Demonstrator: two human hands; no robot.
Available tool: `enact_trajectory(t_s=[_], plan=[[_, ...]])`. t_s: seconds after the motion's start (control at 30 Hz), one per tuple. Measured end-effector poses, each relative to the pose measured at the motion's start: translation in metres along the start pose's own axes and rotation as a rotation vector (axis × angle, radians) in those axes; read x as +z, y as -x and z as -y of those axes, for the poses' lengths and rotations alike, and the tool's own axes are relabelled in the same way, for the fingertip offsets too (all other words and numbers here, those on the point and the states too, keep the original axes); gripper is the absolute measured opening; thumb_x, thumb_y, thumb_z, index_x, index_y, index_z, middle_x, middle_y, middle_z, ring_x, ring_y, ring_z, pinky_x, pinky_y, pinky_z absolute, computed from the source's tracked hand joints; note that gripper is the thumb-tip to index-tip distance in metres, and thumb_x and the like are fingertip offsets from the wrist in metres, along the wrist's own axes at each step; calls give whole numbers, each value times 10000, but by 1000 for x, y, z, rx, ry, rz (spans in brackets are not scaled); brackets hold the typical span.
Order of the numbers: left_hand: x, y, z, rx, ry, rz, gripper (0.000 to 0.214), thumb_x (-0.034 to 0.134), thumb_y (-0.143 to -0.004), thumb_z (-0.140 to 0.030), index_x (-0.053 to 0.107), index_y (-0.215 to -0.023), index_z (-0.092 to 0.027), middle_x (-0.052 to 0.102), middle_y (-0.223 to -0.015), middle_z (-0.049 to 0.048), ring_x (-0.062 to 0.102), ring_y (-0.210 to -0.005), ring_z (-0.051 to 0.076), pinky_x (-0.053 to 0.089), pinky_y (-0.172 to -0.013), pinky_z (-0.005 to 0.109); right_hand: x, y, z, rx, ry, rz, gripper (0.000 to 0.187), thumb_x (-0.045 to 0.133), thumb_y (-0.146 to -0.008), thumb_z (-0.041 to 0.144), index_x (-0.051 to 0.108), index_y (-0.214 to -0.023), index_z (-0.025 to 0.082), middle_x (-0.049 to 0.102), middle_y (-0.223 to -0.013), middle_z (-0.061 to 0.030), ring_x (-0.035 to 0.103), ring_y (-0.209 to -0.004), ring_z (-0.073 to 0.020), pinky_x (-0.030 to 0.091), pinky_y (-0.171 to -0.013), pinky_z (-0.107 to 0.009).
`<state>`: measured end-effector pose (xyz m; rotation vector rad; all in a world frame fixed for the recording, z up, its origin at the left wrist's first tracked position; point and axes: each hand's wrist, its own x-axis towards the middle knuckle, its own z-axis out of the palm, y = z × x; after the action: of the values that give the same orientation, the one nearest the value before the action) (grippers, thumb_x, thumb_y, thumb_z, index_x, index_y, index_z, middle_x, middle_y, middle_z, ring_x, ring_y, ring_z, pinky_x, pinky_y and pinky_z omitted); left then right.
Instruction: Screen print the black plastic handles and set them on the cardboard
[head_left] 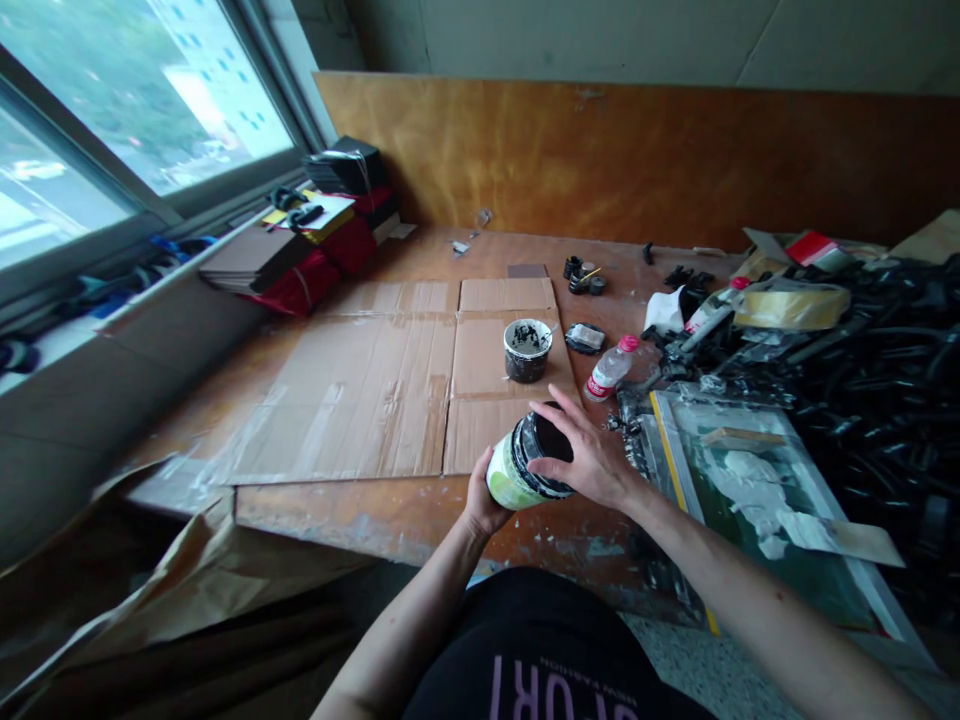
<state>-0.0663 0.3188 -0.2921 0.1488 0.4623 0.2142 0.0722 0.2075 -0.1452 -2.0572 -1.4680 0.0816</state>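
Green-and-white labelled jar (512, 480) is tilted near the front edge of the desk (337, 515); left hand (487, 502) grips its labelled end, right hand (589, 455) spreads wide across its black end.

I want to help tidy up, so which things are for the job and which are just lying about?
Probably for the job:
jar, in the left hand, with the right hand at its black top
cup, black-smeared inside
cardboard, under the cup

Probably just lying about:
bottle, pink-capped
tape
pane
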Motion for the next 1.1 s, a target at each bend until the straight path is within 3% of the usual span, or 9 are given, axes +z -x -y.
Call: enact_trajectory(t_s=[0.1,0.23,0.43,0.77,0.93,1.1], plan=[[5,-1,3,-25,13,15,478,516,-880,-476,639,-1171,-117,706,-1111,148,604,-1130,362,375,-1034,543,8,3,1,14,17,52,635,608,-835,531,481,-1393,256,441,-1475,-94,417,-1330,-316,359,-1090,-517],[6,0,4,-14,22,23,460,507,-890,-437,639,-1159,-87,729,-1046,144,634,-1093,325,379,-1052,474,13,14,3,-80,87,62,667,653,-786,452,486,-1392,229,395,-1506,-99,365,-1351,-351,336,-1085,-543],[17,6,3,-12,21,-9,463,546,-870,-435,638,-1149,-78,745,-978,134,683,-987,287,430,-1017,424,10,20,9,-113,130,0,691,642,-760,382,462,-1410,232,394,-1506,-83,359,-1348,-353,332,-1080,-551],[53,13,-9,214,-41,-37,534,579,-856,-342,515,-1349,-146,662,-1236,110,620,-1138,273,419,-1055,411,-1,7,21,33,-3,-122,644,631,-775,327,485,-1393,216,426,-1486,-74,351,-1371,-309,319,-1126,-527],[87,-10,-24,309,-87,8,580,585,-851,-387,477,-1387,-191,646,-1263,104,612,-1145,273,436,-1030,419,-27,-32,19,164,-45,-168,602,590,-828,374,483,-1403,230,443,-1476,-67,394,-1358,-275,308,-1143,-497],[155,-64,-36,333,-36,99,500,577,-853,-452,562,-1301,-231,658,-1242,72,592,-1167,270,481,-969,396,-87,-101,12,156,46,-203,562,582,-829,422,528,-1365,263,481,-1449,-43,429,-1335,-255,323,-1131,-478]])
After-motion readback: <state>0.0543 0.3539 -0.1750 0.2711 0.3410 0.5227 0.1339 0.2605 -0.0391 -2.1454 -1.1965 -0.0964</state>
